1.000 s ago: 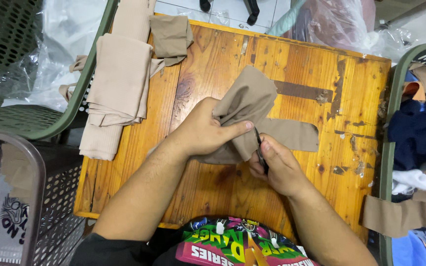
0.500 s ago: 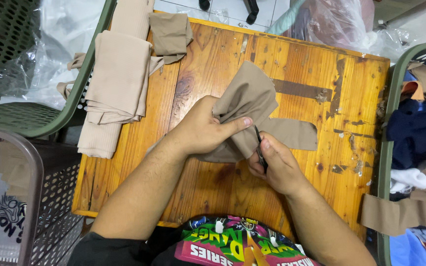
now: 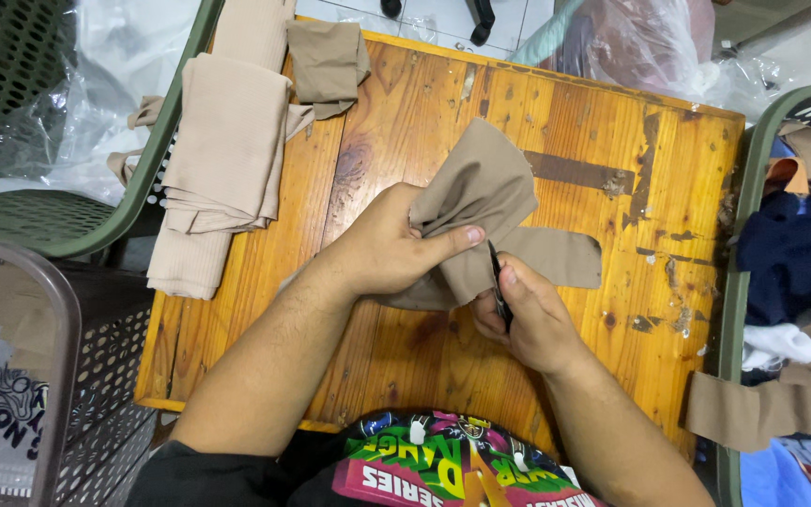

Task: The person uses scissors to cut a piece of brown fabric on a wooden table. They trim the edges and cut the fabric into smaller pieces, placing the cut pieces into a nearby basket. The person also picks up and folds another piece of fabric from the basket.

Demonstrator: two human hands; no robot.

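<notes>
- While the left hand bunches the tan cloth, the right hand pinches small dark snips at its lower edge.
- Right green basket holds mixed garments.

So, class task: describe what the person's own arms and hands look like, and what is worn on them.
Both forearms are bare. The left hand and right hand wear no gloves, and no rings or watch show. A black sleeve shows at the upper left arm.

A single head-worn camera looks steeply down, at close range, onto a wooden counter, with baskets cut off at both frame edges.
</notes>
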